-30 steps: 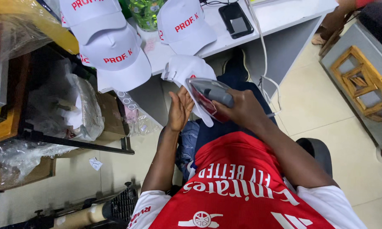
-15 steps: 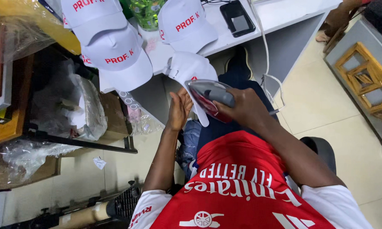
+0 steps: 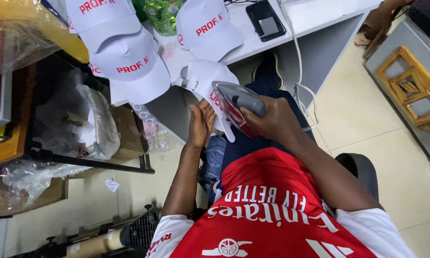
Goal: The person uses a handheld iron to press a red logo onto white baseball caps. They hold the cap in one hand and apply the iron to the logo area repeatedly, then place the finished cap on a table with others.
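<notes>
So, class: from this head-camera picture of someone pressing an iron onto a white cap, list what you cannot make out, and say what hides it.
- Iron soleplate: faces down onto the white cap.
- Print on that cap: mostly covered by the iron.
- Right hand fingers: curled under the iron's handle.
- Left hand palm: pressed against the cap.
- Cable: its upper end is cut off by the top edge.
- Black device on the desk: screen dark, kind unclear.

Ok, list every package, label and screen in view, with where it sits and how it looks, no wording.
Phone: flat on the white desk, top centre; black rectangle, dark screen.
Plastic bags: on the dark shelf at left; clear, crumpled.
Green packet: between the caps at top; shiny, patterned.
Paper tag: on the floor below the shelf; small, white.
Caps: on the desk; white, red lettering.
</notes>
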